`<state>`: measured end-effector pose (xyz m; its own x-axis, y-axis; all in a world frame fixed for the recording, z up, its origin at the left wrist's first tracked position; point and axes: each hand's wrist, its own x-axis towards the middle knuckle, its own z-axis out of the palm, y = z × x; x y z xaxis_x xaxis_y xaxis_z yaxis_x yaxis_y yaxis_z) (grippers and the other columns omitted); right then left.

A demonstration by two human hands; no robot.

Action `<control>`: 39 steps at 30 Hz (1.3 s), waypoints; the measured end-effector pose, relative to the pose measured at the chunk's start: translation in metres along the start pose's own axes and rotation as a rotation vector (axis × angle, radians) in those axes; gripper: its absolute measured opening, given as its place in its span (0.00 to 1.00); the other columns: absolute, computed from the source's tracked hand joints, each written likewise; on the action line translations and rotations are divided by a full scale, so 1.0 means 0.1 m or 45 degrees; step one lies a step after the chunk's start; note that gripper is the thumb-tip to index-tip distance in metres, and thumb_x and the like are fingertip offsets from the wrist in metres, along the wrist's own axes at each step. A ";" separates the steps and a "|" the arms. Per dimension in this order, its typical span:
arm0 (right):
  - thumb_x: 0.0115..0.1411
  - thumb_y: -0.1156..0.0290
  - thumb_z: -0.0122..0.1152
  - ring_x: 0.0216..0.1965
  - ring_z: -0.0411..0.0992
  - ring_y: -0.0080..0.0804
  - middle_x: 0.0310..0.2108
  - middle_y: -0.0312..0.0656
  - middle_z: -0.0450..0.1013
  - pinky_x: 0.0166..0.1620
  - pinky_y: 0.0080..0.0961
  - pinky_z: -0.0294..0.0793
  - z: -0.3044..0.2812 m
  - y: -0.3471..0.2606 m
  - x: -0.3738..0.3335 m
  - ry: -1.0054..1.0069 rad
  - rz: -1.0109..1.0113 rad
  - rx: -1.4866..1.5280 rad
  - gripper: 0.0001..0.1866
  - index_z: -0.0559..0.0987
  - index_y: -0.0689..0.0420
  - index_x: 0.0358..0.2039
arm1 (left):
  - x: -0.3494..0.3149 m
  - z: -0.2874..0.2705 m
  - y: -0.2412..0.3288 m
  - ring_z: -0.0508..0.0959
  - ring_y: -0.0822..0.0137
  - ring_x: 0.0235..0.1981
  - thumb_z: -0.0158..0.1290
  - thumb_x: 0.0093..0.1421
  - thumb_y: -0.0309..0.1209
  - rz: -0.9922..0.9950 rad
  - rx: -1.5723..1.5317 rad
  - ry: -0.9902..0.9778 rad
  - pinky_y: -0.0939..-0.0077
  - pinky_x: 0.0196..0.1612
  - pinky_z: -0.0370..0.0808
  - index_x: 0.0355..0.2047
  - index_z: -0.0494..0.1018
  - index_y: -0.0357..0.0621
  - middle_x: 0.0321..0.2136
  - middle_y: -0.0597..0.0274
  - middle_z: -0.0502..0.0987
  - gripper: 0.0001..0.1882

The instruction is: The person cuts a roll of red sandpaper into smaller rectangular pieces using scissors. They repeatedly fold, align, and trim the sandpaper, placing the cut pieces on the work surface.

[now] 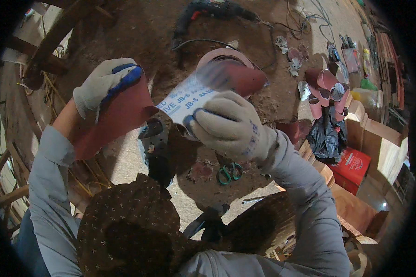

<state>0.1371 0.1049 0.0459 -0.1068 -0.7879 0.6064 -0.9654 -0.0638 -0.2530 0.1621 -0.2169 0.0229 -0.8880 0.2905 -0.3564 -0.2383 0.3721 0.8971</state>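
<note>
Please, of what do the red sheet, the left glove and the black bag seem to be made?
Red sheet: probably sandpaper, matt, with an even, dull red face.
Left glove: likely knitted fabric, with dull cream back; the blue part may be rubber coating.
Black bag: likely thin plastic, slightly shiny, with crumpled folds.

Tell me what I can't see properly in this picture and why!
All in the head view:
- Right hand: its palm is hidden by the back of the hand.
- White printed piece: its far end is blurred.
- Reddish roll: its lower part is hidden behind that blurred piece.
- Power tool: its top is cut off by the upper edge.
- Black bag: the bag itself hides anything inside.
</note>
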 end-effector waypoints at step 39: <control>0.62 0.64 0.66 0.49 0.72 0.20 0.50 0.38 0.77 0.54 0.21 0.70 -2.07 0.06 -0.46 0.558 0.804 1.522 0.27 0.75 0.63 0.58 | 0.78 -0.04 5.25 0.78 0.61 0.48 0.53 0.63 0.29 1.506 1.152 0.900 0.71 0.50 0.75 0.52 0.75 0.40 0.46 0.56 0.80 0.17</control>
<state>0.0872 0.2672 0.1726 -0.7143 -0.6419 0.2788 0.0272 -0.4235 -0.9055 -0.0341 -0.0025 0.4674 -0.4513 0.4295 0.7822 0.7269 0.6854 0.0431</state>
